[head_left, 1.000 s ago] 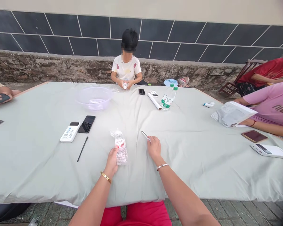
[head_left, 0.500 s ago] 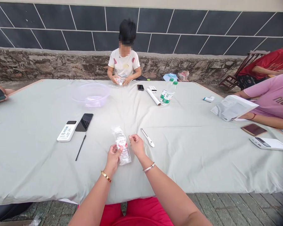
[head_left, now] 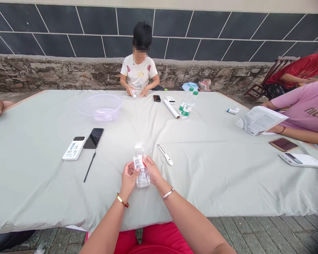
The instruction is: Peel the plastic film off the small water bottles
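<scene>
A clear plastic bottle (head_left: 142,180) with a white and red label is held between my two hands, just above the cloth-covered table (head_left: 212,176). My left hand (head_left: 129,174) grips its left side, thumb across the front below the label. Around the right side, my right hand (head_left: 151,168) is closed, its fingers covering part of the label. Crumpled clear film shows at the bottle's top, and I cannot make out the cap. Just right of my right hand lies a white utility knife (head_left: 165,154).
To the left lie a white power bank (head_left: 73,149), a black phone (head_left: 93,138) and its strap. Farther back stand a translucent basin (head_left: 100,109), a paper roll (head_left: 171,108) and two water bottles (head_left: 187,106). A person (head_left: 139,72) opposite handles a small bottle; others sit at the sides.
My right hand has moved from beside the bottle onto its right side. The bottle has turned, so a printed block on the label now faces me, and it stands straighter.
</scene>
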Tool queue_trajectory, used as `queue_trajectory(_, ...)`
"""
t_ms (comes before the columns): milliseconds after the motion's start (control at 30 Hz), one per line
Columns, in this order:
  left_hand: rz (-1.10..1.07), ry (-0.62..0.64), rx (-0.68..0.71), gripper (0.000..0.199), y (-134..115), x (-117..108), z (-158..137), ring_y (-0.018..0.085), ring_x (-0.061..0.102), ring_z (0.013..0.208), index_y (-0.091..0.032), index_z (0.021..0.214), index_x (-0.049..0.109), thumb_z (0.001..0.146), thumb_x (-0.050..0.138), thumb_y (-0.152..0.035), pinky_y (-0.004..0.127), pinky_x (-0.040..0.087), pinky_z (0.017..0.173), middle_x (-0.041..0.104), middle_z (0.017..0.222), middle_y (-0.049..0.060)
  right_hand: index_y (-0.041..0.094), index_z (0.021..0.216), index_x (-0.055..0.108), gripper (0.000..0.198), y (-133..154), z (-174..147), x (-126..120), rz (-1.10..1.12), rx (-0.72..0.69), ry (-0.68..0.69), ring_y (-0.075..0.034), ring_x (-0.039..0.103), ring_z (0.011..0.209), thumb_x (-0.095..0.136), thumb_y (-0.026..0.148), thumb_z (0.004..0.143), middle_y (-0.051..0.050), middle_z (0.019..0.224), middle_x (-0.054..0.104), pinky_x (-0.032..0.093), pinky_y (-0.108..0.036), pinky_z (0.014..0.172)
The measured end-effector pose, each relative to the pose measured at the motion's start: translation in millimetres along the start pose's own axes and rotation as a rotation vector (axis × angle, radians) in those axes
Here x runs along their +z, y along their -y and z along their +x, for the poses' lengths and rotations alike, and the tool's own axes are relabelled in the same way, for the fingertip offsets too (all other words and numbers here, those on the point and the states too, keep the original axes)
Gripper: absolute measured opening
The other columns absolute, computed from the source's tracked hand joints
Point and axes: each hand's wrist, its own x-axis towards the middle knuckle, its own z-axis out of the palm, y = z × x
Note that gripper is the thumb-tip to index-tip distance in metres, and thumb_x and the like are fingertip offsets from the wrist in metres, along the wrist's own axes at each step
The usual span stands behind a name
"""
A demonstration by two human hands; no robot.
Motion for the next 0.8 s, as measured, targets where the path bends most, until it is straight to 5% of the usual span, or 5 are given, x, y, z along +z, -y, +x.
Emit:
queue_trajectory(300, 0.045, 0.029, 0.003, 0.043, -2.7, 2.7, -1.8, 0.015, 0.059, 0.068, -0.020, 0.096, 0.059, 0.070, 0.066, -0.054, 0.026, 0.048, 0.060, 0.060, 0.076, 0.001, 0.018, 0.083, 0.062, 0.047, -11.6, 0.4, -12.2, 0.228, 0.142, 0.064, -0.020, 0.065, 0.071, 0.045, 0.062, 0.081, -0.005, 0.070, 0.067, 0.050, -0.031, 0.062)
queue_trajectory(400, 0.055, 0.063, -0.014, 0.046, -3.0, 3.1, -0.5, 0.017, 0.061, 0.071, -0.021, 0.099, 0.058, 0.070, 0.065, -0.056, 0.028, 0.049, 0.061, 0.061, 0.077, 0.002, 0.017, 0.081, 0.063, 0.049, -18.7, 2.0, -13.9, 0.268, 0.179, -0.010, -0.020, 0.065, 0.069, 0.047, 0.063, 0.080, -0.006, 0.073, 0.068, 0.051, -0.032, 0.063)
queue_trajectory(533, 0.092, 0.114, -0.026, 0.050, -3.1, 0.8, 1.0, 0.020, 0.063, 0.075, -0.021, 0.107, 0.058, 0.072, 0.062, -0.057, 0.029, 0.049, 0.064, 0.066, 0.082, 0.005, 0.018, 0.087, 0.063, 0.049, -27.0, 3.5, -14.9, 0.098, 0.075, -0.168, -0.019, 0.065, 0.076, 0.045, 0.063, 0.080, -0.006, 0.082, 0.068, 0.052, -0.031, 0.070)
queue_trajectory(800, -0.076, 0.190, -0.111, 0.056, -4.1, -5.3, 3.2, 0.022, 0.064, 0.090, -0.020, 0.115, 0.056, 0.072, 0.066, -0.053, 0.032, 0.049, 0.079, 0.069, 0.097, 0.009, 0.019, 0.080, 0.062, 0.044, -14.6, -0.2, -5.4, -0.074, -0.119, -0.232, -0.017, 0.060, 0.071, 0.045, 0.060, 0.080, -0.003, 0.076, 0.066, 0.049, -0.029, 0.067)
